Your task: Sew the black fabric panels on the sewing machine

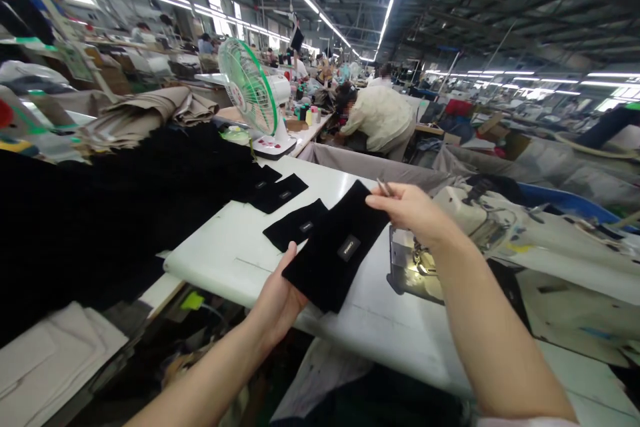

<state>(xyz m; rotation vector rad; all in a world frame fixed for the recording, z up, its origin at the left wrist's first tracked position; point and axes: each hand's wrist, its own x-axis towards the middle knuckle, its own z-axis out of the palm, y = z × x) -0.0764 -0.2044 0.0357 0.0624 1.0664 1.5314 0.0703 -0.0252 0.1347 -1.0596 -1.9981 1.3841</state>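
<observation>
- Three black fabric strips (295, 227), each with a small dark label (349, 247), at a white worktable (225, 267): two lying flat, one lifted between both hands.
- Left hand (277, 300): curled under the raised strip (320, 267), thumb on top, grasping its lower end.
- Right hand (413, 210): fingers closed at the strip's upper end, pinching a small pointed metal tool (385, 187), with its tip showing past the fingertips.
- Raised strip's place: above the table, near a sewing machine (415, 267) on the right.
- Beside the flat strips, on the left: a heaped black fabric pile (100, 213).
- Possible trouble: the metal point snagging the soft pile if the right-hand grip slips; the loose strip falling by the machine if either hand relaxes; black strips lost against the black heap.
- Farther off: a green-and-white electric fan (250, 90), and a co-worker (375, 123) bent over a bench.
</observation>
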